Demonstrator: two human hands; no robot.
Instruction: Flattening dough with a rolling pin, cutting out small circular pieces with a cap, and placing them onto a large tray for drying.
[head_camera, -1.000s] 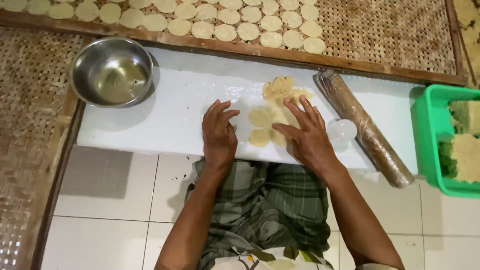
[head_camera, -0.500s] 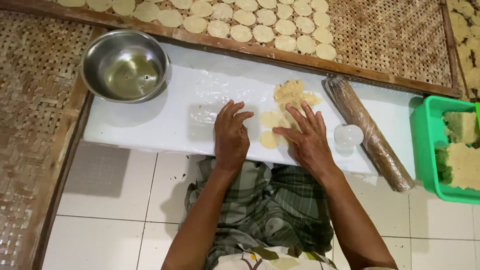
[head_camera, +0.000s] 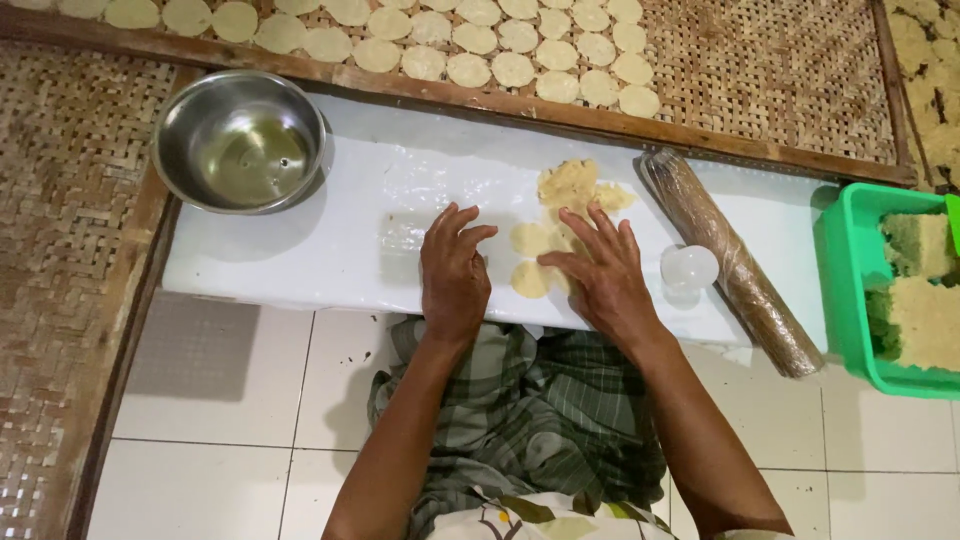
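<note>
Two dough discs (head_camera: 530, 258) between hands; right hand (head_camera: 600, 275) touching, left hand (head_camera: 453, 272) beside; grips wide, empty.

A floor-level, home-style food workshop for hand-made crackers is shown. A white plastic-covered board (head_camera: 300, 250) is laid over a tiled floor (head_camera: 230, 420), bordered by woven bamboo drying trays (head_camera: 780, 70) on which rows of pale dough discs (head_camera: 500, 45) are spread. A steel bowl (head_camera: 240, 140), a wrapped rolling pin (head_camera: 730, 260) and a green basket (head_camera: 850, 290) of dough blocks are set alongside.
</note>
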